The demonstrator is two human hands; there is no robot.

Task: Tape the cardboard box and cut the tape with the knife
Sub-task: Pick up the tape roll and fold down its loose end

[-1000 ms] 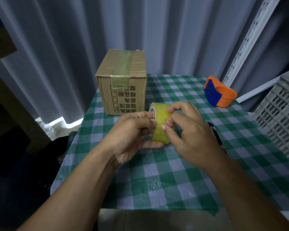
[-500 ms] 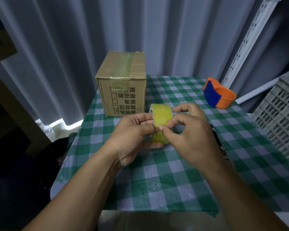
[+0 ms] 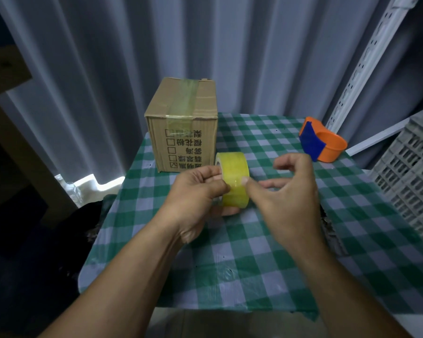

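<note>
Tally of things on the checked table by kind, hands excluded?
Cardboard box: 1
Yellow tape roll, held over the table in the left hand: 1
Orange-and-blue tape dispenser: 1
Dark thing behind the right hand, mostly hidden: 1
Total: 4

Cardboard box (image 3: 184, 132) front: upside-down Chinese characters beside checkboxes, one ticked; not legible.

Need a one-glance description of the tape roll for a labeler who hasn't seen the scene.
Start at the green-and-white checked tablecloth. In front of the cardboard box, both hands meet over its middle. The tape roll is the translucent yellow ring gripped in the left hand, unlike the orange-and-blue tape dispenser lying untouched at the cloth's far right.
</note>
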